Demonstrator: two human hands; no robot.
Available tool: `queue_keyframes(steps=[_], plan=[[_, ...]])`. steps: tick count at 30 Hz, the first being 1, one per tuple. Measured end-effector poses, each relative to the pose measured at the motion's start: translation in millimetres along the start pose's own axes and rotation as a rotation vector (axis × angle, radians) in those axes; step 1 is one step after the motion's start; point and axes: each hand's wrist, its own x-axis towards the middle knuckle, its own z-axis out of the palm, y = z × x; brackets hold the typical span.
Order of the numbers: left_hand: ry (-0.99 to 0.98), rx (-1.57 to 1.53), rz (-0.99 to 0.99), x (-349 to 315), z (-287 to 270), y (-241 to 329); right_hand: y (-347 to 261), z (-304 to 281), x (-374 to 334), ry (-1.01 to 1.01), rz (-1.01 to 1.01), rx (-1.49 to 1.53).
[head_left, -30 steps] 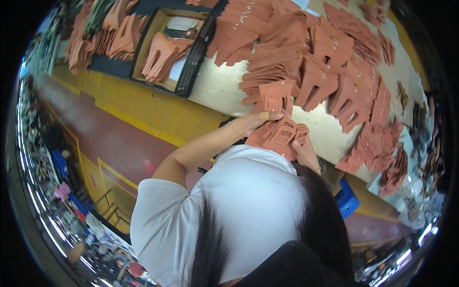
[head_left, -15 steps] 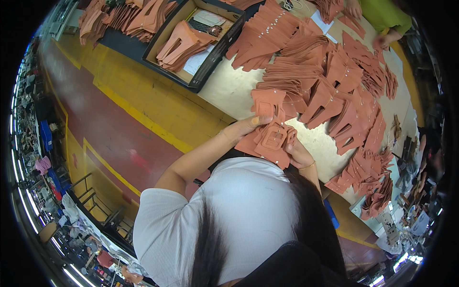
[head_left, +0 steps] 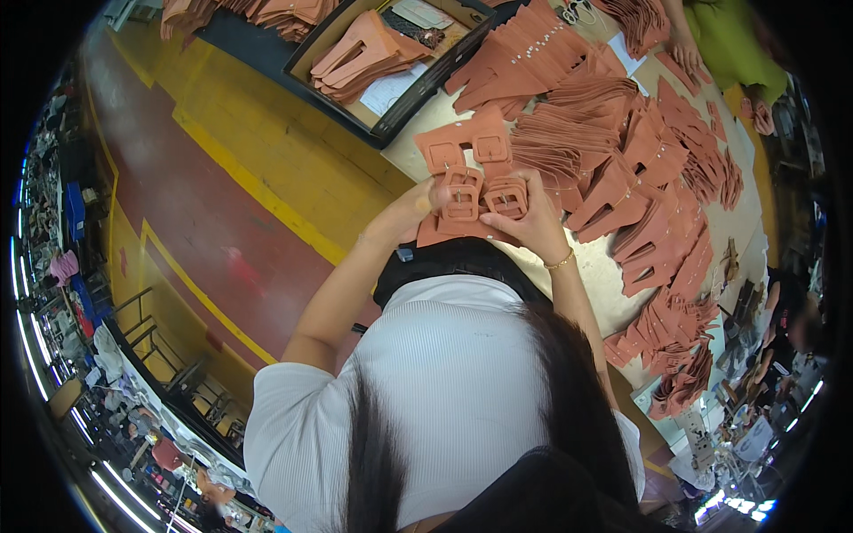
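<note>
In front of my chest I hold several coral-brown leather pieces with square covered buckles (head_left: 462,204). My left hand (head_left: 428,202) is closed on their left edge, its fingers partly behind the leather. My right hand (head_left: 539,218) pinches the right side, thumb beside another square buckle (head_left: 507,197). Beyond my fingers the upper ends of the leather pieces (head_left: 446,158) spread flat, with a square outline and a gap between them. Just past my right hand lie fanned stacks of matching leather cutouts (head_left: 564,142) on the pale table.
A black-edged box (head_left: 384,133) with leather cutouts and papers stands at the table's far left. At the far right, another person's hand (head_left: 686,55) rests by the stacks. Scissors (head_left: 577,12) lie at the back. A yellow-and-red floor (head_left: 222,195) runs along the left.
Both hands have moved away from my body and slightly left with the leather pieces. The pieces are now spread wider, with more buckles showing. My view has shifted a little.
</note>
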Motion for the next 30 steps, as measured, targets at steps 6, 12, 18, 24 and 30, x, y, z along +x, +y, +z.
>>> queue_keyframes(steps=[6, 12, 18, 24, 30], plan=[[0.026, 0.387, -0.103, 8.0, -9.0, 1.3, 4.5, 5.9, 19.9, -0.07, -0.015, -0.077], [0.07, 0.178, -0.089, 5.2, -18.5, -1.5, 6.9, 12.0, 25.7, -0.042, 0.094, -0.027], [0.074, 0.096, -0.055, 9.0, -22.4, -0.5, 2.6, 9.3, 32.2, -0.085, 0.085, 0.077], [0.052, -0.155, -0.093, 11.2, -19.8, 0.4, 2.4, -3.6, 36.0, -0.14, 0.087, -0.005], [0.139, -0.307, -0.147, 25.8, -28.0, 3.6, -9.7, 10.2, 15.4, 0.104, -0.093, -0.327]])
